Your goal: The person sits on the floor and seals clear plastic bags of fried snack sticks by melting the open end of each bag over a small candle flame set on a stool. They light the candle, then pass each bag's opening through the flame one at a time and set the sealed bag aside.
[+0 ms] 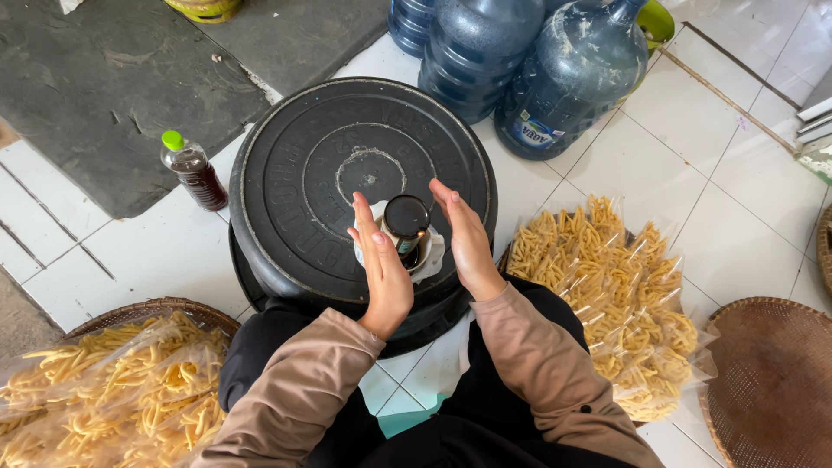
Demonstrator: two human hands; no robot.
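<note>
Item: small dark jar [406, 221] with a round black top, standing upright in a white dish [431, 251] near the front edge of an upturned black plastic tub [312, 165] that rests on the white-tiled floor [693, 156].

Left hand [381, 269]: held flat and upright just left of the jar, fingers [362, 221] straight and together, released, grasping nothing. Whether the palm touches the jar cannot be told.

Right hand [468, 238]: held flat and upright just right of the jar, fingers [446, 198] extended, released, grasping nothing; contact with the jar likewise unclear.

Both arms wear tan sleeves [537, 364].

Surroundings:
- Small bottle [195, 169] of dark liquid with a green cap, upright on the floor left of the tub.
- Blue water jugs [520, 61], grouped behind the tub.
- Clear bags of yellow stick snacks [615, 295] to the right, piled on a woven tray.
- More bagged snacks [113, 390] in a woven tray at lower left.
- Woven tray [771, 381] at lower right.
- Dark grey mat [104, 78] at upper left.
</note>
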